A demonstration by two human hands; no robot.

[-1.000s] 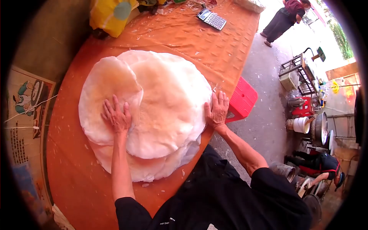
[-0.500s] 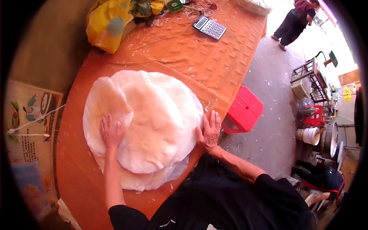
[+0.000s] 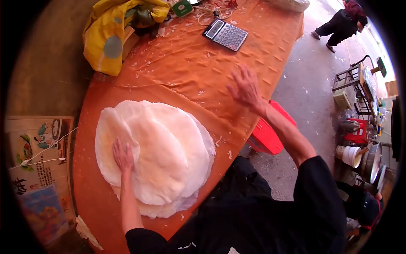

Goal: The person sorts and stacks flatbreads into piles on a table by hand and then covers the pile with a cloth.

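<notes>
A stack of large, thin, round white flatbreads (image 3: 163,156) lies on the orange cloth, edges overlapping unevenly. One flatbread on the left has its upper edge folded over. My left hand (image 3: 123,156) rests flat on that left flatbread, fingers stretched out. Away from the stack, my right hand (image 3: 245,86) is over the right side of the table, fingers spread and nothing in them. Beyond that hand sits a grey calculator (image 3: 226,34).
An orange cloth (image 3: 177,91) with white flakes covers the table. A yellow bag (image 3: 103,44) stands at the far left. Beside the table's right edge is a red stool (image 3: 266,137). Two other people (image 3: 343,23) are to the right, near buckets (image 3: 350,155) and a metal stand.
My right hand has lifted from the stack's right edge and moved forward over the table. My left hand stays on the flatbread. The whole view has shifted slightly.
</notes>
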